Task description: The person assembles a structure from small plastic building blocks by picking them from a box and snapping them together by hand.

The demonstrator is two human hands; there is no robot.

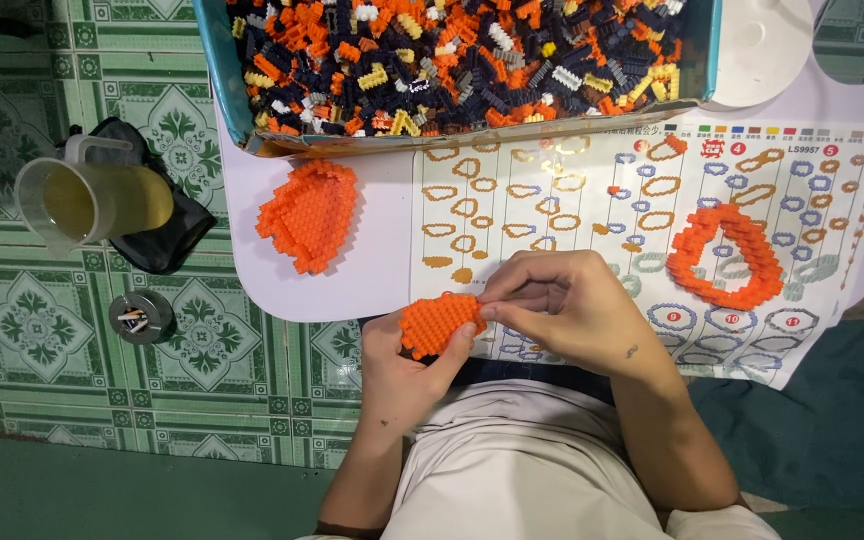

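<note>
Both hands' grip pinches an orange brick panel (439,323) at the desk's (377,270) near edge.
Left hand (404,368) cups it from below — right hand (562,305) fingertips press its top edge; instruction sheet (572,215) just behind.

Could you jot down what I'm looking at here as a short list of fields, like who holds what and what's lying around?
Left hand: grips a flat orange brick panel from below
Right hand: fingertips pinch the panel's right edge
Table: small, pale, over the person's lap
Instruction sheet: spread flat on the table
Orange ring piece: lying on the sheet, open in the middle
Second orange panel: on the table, left of the sheet
Brick box: full of orange, black, yellow and white bricks
Jug: yellowish liquid, on the tiled floor
</note>
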